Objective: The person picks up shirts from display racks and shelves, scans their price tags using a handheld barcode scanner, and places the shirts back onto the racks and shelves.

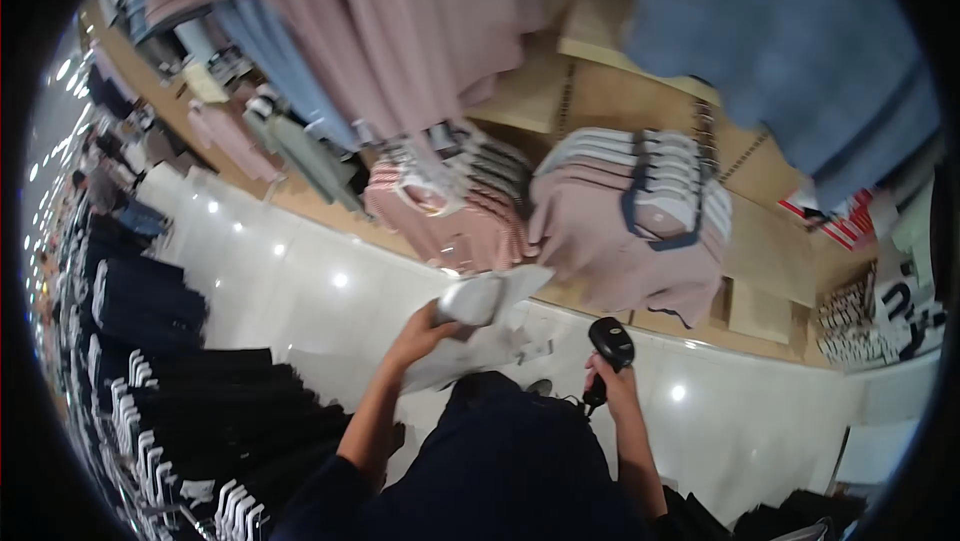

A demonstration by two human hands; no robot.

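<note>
Below and left of the pink shirts (625, 241), the left hand (422, 335) was gripping a white object (474, 299). Below them, the right hand (613, 377) was closed around a black scanner (611, 342). Writing on the red-and-white sign (850, 224) was too blurred.

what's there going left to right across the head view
navy clothes → left hand → the white item it holds → black handheld scanner → red and white sign
</note>
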